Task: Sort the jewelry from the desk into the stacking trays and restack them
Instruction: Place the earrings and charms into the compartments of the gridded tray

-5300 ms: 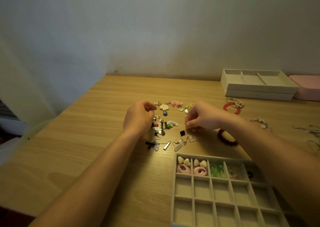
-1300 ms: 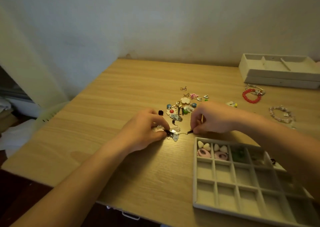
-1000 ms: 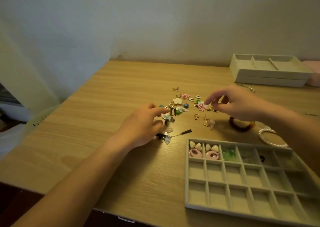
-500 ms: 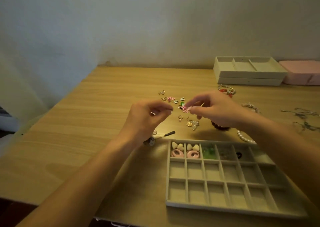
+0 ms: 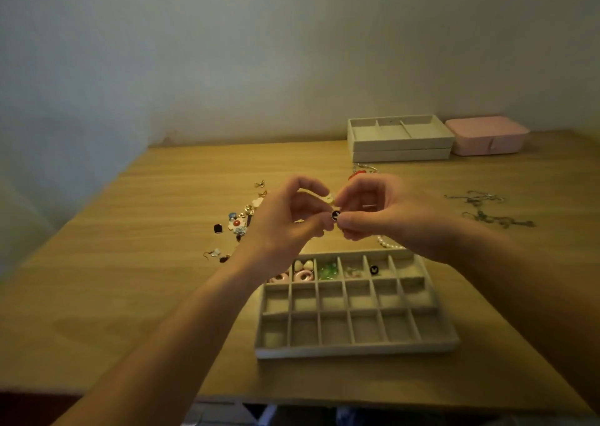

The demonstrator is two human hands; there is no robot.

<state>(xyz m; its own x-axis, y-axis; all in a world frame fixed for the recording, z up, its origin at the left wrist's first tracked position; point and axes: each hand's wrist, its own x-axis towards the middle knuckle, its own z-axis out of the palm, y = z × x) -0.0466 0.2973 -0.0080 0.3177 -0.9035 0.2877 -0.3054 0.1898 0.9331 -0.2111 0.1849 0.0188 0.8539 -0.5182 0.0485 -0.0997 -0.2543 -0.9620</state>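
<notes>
Divided tray [image 5: 357,349] on desk [image 5: 130,296], near edge; small pieces in its far row only. From tray: loose earrings [image 5: 238,222] at 10 o'clock, chains [image 5: 487,208] at 2, stacked trays [image 5: 401,154] far back at 1 with a box [image 5: 487,140] just beside, at their 3. Left hand [image 5: 285,224] and right hand [image 5: 383,211] meet above the tray's 12 o'clock edge, a stud [image 5: 336,214] pinched between them.

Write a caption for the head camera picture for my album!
The left hand and right hand pinch a black stud near the grid tray on the desk, loose jewelry beside.
</notes>
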